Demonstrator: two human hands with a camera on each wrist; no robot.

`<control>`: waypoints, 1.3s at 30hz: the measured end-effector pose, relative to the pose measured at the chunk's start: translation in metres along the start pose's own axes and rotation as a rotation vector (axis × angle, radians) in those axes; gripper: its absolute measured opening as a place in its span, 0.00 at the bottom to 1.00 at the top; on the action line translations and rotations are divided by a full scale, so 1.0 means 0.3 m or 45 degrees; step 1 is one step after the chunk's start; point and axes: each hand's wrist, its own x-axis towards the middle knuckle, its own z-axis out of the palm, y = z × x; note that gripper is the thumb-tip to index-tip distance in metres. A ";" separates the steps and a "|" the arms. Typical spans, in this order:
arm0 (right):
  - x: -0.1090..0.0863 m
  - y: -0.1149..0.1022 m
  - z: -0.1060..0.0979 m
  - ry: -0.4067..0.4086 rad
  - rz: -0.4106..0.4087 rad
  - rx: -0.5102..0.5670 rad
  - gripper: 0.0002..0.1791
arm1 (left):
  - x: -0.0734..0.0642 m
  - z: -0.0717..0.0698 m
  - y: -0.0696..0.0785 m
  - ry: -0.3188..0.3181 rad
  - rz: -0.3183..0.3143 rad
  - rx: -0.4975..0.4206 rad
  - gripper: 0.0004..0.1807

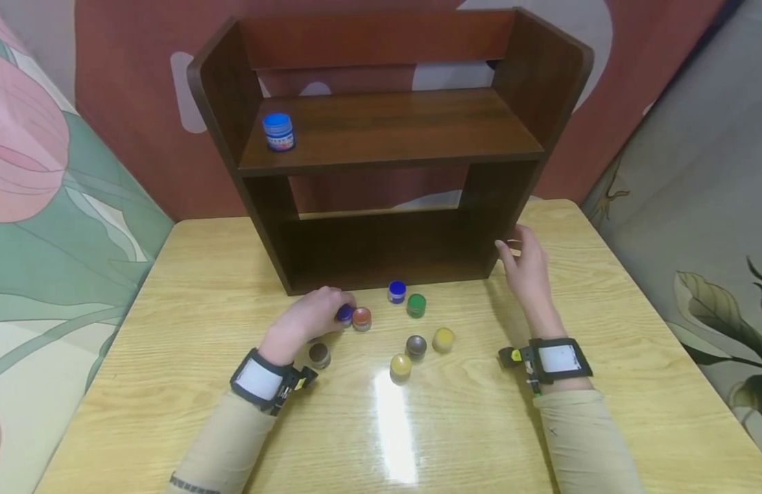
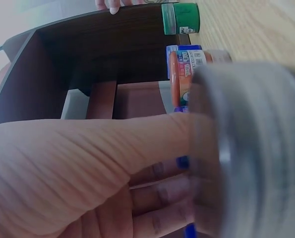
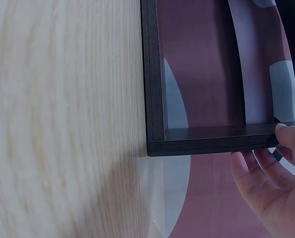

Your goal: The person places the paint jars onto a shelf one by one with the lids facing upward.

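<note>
My left hand [image 1: 315, 312] grips a small paint jar with a dark blue lid [image 1: 344, 315] on the table, left of centre. Right beside it stands an orange-red paint jar [image 1: 361, 319]. In the left wrist view the fingers curl down around the blue jar, mostly hidden behind the thumb, and a blurred jar [image 2: 266, 148] looms close to the camera. My right hand [image 1: 527, 264] holds the right side panel of a dark wooden shelf [image 1: 381, 161]; the right wrist view has its thumb on the panel's front edge and its fingers along the outer face.
A larger blue jar [image 1: 278, 132] stands on the upper shelf, at left. Before the shelf are a blue jar [image 1: 396, 291], a green jar [image 1: 416, 305], two yellow jars [image 1: 444, 339], a grey jar [image 1: 415, 346] and a dark brown jar [image 1: 319, 355]. Patterned cloth [image 1: 127, 137] hangs behind.
</note>
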 end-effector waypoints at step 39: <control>-0.002 -0.007 -0.001 -0.009 0.024 -0.001 0.20 | -0.007 -0.031 -0.020 0.169 -0.006 -0.149 0.17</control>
